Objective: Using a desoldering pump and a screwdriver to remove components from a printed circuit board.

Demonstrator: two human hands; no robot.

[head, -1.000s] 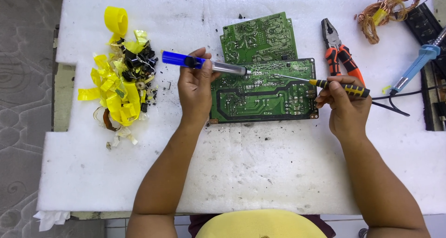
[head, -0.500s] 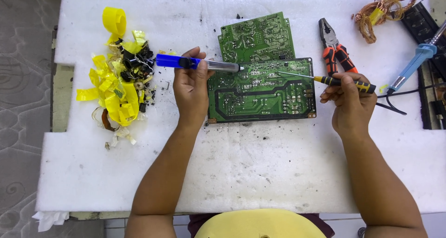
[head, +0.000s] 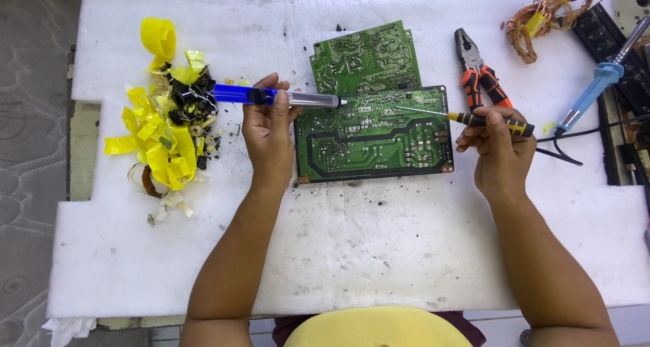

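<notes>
While your left hand (head: 269, 132) still grips the blue desoldering pump (head: 276, 97), its tip now at the top-left corner of the lower green circuit board (head: 374, 138), your right hand (head: 499, 147) stays closed on the yellow-handled soldering iron (head: 467, 119), shifted slightly rightward.

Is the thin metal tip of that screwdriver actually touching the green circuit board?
Cannot tell. In the head view the screwdriver, held in the right hand, has its tip over the lower circuit board; from above, no contact or gap shows.
</notes>
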